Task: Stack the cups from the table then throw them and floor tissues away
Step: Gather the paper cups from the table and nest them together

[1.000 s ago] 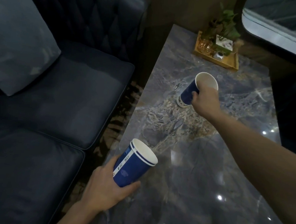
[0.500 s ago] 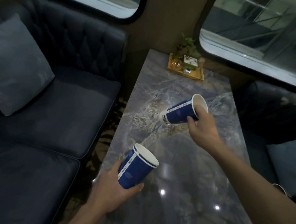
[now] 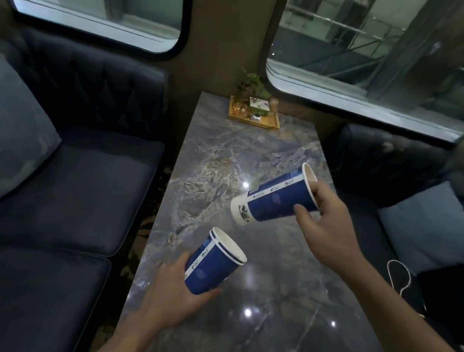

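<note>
Two blue paper cups with white rims are held in the air above a grey marble table (image 3: 254, 155), apart from each other. The lower cup (image 3: 213, 262) sits in the left hand (image 3: 173, 292), tilted with its open mouth pointing up and to the right. A doubled rim line suggests it may be two cups nested, though this is not certain. The left fingers (image 3: 211, 291) wrap under its base, with the palm against its side, and the forearm comes up from the bottom edge of the view.

The upper cup (image 3: 276, 199) lies almost sideways in the right hand (image 3: 328, 232), with its white base aimed down and left toward the lower cup's mouth. The right thumb (image 3: 303, 215) presses the cup's side and the right fingers (image 3: 318, 188) curl over its rim. The right arm stretches in from the lower right corner.

At the table's far end stands a wooden tray (image 3: 254, 117) carrying a small plant. A dark sofa (image 3: 67, 197) with a grey cushion (image 3: 11, 133) lies to the left, and another seat (image 3: 385, 164) to the right.
</note>
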A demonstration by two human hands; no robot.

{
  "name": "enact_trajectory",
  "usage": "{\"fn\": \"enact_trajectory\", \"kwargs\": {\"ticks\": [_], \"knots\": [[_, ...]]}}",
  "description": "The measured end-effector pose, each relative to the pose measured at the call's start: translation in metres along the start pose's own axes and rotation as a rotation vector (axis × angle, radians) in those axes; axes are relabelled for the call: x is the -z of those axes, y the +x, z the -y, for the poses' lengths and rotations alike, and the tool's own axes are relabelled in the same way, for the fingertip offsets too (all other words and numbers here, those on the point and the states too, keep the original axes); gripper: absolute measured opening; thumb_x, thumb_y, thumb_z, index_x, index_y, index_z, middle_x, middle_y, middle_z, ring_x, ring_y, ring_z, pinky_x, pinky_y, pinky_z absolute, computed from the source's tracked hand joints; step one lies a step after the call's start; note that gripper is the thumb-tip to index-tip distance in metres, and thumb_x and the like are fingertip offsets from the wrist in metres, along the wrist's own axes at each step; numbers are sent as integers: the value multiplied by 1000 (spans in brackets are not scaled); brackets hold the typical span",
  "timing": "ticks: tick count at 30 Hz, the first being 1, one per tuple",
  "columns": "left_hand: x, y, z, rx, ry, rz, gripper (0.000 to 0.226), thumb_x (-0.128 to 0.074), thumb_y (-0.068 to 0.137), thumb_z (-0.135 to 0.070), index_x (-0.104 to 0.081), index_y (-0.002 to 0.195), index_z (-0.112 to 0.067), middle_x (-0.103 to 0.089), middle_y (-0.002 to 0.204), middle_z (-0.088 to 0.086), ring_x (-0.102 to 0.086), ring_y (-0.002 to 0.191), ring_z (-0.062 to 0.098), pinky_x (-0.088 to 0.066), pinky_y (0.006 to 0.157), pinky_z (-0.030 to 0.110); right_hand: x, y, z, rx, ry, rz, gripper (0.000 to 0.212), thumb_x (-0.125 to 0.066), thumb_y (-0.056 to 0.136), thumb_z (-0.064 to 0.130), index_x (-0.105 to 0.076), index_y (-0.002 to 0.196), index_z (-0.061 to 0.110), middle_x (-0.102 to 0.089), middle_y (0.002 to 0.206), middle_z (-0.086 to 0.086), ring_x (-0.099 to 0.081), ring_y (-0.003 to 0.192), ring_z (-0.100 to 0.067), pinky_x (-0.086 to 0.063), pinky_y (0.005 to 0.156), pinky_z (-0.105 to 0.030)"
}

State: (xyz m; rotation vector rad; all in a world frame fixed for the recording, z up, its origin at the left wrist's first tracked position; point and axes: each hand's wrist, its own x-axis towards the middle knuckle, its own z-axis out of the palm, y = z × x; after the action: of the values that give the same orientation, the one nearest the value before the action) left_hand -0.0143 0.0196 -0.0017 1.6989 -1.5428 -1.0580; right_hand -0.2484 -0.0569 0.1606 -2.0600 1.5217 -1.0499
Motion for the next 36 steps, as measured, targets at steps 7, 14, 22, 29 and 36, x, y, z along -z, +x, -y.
{"fn": "enact_trajectory", "kwargs": {"ticks": [7, 14, 22, 29, 36], "knots": [[-15, -14, -8, -27, 16, 60, 78, -84, 49, -55, -52, 119, -43, -71, 92, -22, -69, 78, -3, -57, 67, 21, 14, -41, 3, -23, 35, 66, 35, -61, 83, -5, -60, 99, 27, -66, 90, 13, -61, 86, -4, -43, 72, -8], [-19, -26, -14, -63, 9, 67, 72, -84, 49, -54, -51, 113, -46, -71, 91, -23, -67, 77, -6, -57, 66, 21, 19, -61, 5, -14, 30, 71, 43, -61, 83, -5, -58, 101, 33, -63, 99, 21, -61, 88, 0, -43, 73, -6], [-25, -40, -30, -98, -6, 92, 67, -85, 50, -56, -55, 109, -43, -70, 87, -26, -67, 77, -9, -52, 63, 15, 19, -79, 0, -94, 87, 111, 37, -60, 85, -7, -62, 106, 23, -68, 96, 13, -62, 87, -1, -44, 72, -6], [-44, -42, -54, -82, -10, 161, 67, -83, 55, -50, -52, 113, -42, -71, 86, -19, -66, 74, -9, -46, 56, 8, -26, -122, -16, -221, 101, 280, 39, -57, 88, 34, -54, 125, 23, -64, 101, 18, -61, 95, 1, -48, 84, -19], [-54, -55, -58, -29, 128, 241, 64, -75, 52, -59, -52, 109, -41, -70, 86, -15, -65, 70, -1, -49, 59, 14, -34, -158, -28, -275, 41, 206, 40, -59, 87, 34, -51, 126, 28, -66, 99, 13, -61, 90, -4, -48, 79, -20]]}}
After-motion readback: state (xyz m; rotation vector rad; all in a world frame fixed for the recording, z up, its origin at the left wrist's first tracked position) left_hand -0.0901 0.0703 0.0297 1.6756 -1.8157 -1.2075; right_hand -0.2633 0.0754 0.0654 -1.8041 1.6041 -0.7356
